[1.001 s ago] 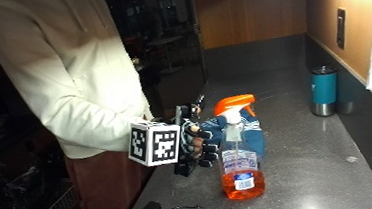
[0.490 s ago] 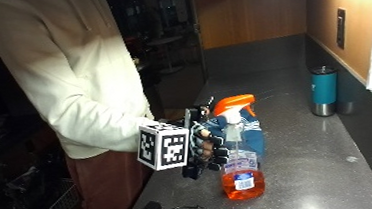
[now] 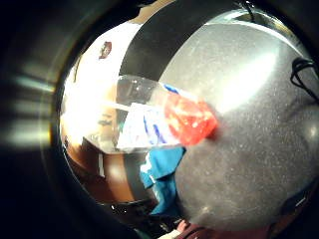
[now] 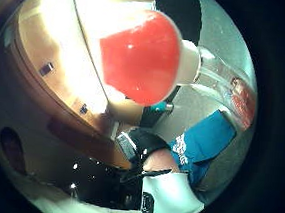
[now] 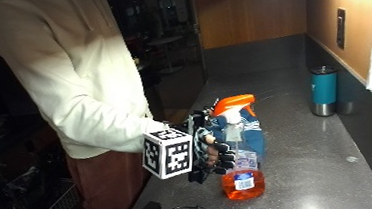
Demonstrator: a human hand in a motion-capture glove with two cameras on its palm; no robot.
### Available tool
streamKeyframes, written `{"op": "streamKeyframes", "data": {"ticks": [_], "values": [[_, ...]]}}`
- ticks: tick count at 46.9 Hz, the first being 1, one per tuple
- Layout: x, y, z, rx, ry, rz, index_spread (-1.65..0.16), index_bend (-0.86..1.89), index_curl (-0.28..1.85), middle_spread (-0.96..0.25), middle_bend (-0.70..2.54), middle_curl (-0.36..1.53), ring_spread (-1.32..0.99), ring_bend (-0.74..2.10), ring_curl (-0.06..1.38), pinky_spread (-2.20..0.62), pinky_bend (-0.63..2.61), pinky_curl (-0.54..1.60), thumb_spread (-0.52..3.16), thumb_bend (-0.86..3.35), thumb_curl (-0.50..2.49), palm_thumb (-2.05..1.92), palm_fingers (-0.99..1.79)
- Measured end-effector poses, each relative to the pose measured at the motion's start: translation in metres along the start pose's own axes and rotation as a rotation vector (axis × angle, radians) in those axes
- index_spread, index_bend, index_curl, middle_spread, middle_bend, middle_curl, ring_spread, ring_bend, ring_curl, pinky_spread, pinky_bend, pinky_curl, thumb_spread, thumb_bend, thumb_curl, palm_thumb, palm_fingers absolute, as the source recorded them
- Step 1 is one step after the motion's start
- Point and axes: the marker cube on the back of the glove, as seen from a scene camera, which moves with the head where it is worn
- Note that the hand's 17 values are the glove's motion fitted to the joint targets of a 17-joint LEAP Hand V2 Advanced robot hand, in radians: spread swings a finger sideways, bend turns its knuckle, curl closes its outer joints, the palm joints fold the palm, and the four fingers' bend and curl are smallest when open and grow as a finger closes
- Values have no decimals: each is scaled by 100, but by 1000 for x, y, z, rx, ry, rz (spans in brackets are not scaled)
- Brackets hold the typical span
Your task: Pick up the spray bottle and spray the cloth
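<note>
Dark speckled countertop (image 5: 312,194) – wood-panelled wall (image 5: 259,15) behind, outlet (image 5: 340,28) on it; room beyond dim.

The person wears a pale cream hooded sweatshirt (image 5: 69,70) with long sleeves, the fabric loose and creased across the chest, a ribbed cuff (image 5: 149,131) closing the sleeve at the wrist. Below the hem show reddish-brown trousers (image 5: 103,181). The right hand (image 5: 212,149) is covered by a black glove with dark straps across its back; in the thumb side palm view a white plastic piece (image 4: 167,201) sits at the edge.
</note>
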Motion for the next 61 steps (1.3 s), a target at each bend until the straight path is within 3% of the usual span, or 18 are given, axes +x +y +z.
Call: {"op": "streamKeyframes", "data": {"ticks": [61], "values": [[8,-25,19,-42,28,60,-23,13,20,-1,25,36,4,43,29,20,43,36,86,-3,32,46,9]]}}
